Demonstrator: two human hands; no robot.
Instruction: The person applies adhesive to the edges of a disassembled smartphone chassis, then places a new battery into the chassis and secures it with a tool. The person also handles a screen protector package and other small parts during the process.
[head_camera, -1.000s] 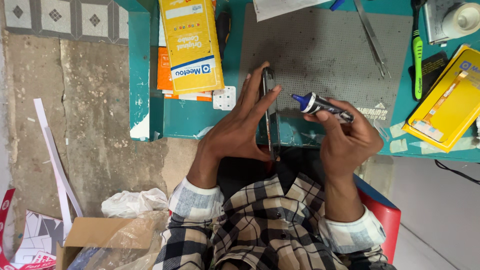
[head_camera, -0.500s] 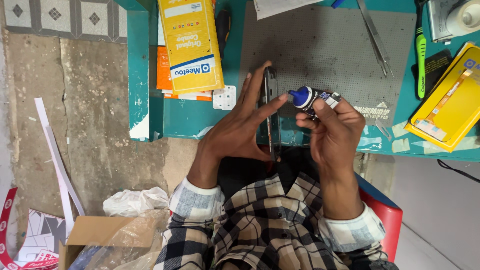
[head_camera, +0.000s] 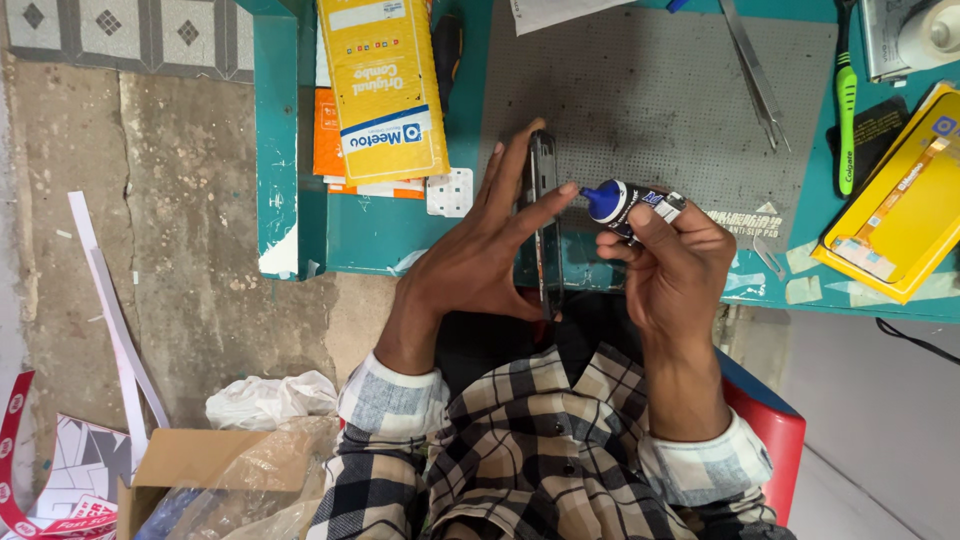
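Even, fairly bright light fell from above, casting only soft shadows under the hands. The view was sharp throughout, with slight bending at the edges and mild glare on the yellow box (head_camera: 385, 85).

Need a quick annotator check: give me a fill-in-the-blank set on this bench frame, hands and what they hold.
1. The left hand holds a dark phone turned on its ____.
2. The right hand grips a small tube with a ____ cap.
3. The tweezers lie on the ____ mat.
4. The toothbrush at the right has a ____ handle.

Missing words: edge; blue; grey; green
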